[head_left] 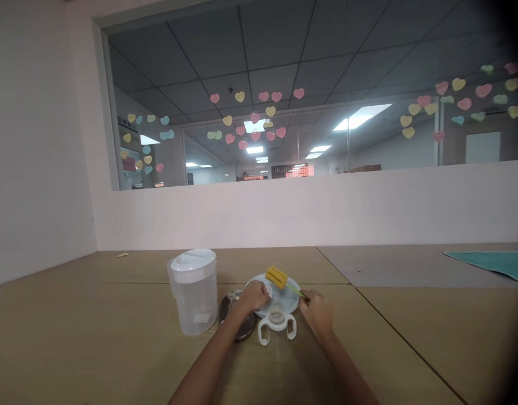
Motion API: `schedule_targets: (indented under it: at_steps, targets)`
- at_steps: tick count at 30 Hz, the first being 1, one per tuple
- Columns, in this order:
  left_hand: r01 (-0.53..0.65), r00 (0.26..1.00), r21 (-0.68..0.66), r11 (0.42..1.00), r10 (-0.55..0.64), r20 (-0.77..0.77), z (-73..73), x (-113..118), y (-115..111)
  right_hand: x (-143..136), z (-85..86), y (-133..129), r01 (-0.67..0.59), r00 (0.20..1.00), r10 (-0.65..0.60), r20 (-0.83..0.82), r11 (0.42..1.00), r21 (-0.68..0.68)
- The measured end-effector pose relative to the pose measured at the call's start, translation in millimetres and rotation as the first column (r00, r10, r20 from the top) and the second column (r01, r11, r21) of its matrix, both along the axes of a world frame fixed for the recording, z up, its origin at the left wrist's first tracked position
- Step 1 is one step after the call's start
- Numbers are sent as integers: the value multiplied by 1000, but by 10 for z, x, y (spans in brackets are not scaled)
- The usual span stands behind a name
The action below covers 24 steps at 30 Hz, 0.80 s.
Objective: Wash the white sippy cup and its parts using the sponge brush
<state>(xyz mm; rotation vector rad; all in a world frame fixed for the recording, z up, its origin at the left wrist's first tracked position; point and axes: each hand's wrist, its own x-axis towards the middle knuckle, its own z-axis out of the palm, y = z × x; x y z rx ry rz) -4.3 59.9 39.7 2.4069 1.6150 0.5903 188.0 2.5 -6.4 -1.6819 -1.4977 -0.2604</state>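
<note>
In the head view my right hand [316, 315] grips the thin green handle of a bottle brush. Its yellow sponge head [277, 277] points up and left above a pale round plate [289, 305]. My left hand [255, 296] is closed on a small white ring [267, 290] at the plate's left side; its exact kind is too small to tell. Between my forearms stands a clear baby bottle [276, 316] without a cap, with two white curved handles. Under my left wrist a dark round tray [244, 331], partly hidden, holds small clear pieces.
A tall translucent plastic pitcher [196, 292] with a white lid stands left of the tray. A teal cloth [495, 261] lies at the far right of the wooden table [115, 337]. Behind the table is a wall with a window carrying heart-shaped notes [255, 118].
</note>
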Motion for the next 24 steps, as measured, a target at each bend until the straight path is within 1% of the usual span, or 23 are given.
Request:
schedule_targets:
  at_steps: [3, 5, 7, 9, 12, 15, 17, 21, 24]
  targets:
    - [35, 993, 91, 995, -45, 110, 18, -14, -61, -29, 14, -17, -8, 1000, 8, 6, 1000, 9]
    - [47, 985, 129, 991, -68, 160, 19, -5, -97, -38, 19, -26, 14, 1000, -13, -10, 1000, 18]
    - [52, 980, 148, 988, -79, 183, 17, 5, -124, -33, 21, -34, 53, 998, -53, -29, 998, 22]
    - [49, 983, 149, 988, -74, 168, 14, -1, -137, -17, 22, -40, 91, 995, -91, -26, 996, -1]
    - [24, 997, 107, 994, -31, 69, 11, -33, -123, 10, 22, -47, 125, 992, -126, -16, 990, -62]
    - [-24, 996, 8, 1000, 25, -86, 11, -43, -66, 24, 27, -55, 131, 991, -134, -18, 987, -90]
    - [-51, 983, -60, 997, 40, -180, 21, -13, -16, 28, 34, -61, 131, 991, -133, -17, 987, -94]
    - [-76, 946, -147, 986, 25, -322, 57, 105, 50, 33, 47, -74, 115, 993, -118, -21, 988, -101]
    - [-59, 919, -168, 984, -12, -394, 56, 189, 43, 35, 57, -78, 110, 993, -114, -30, 987, -114]
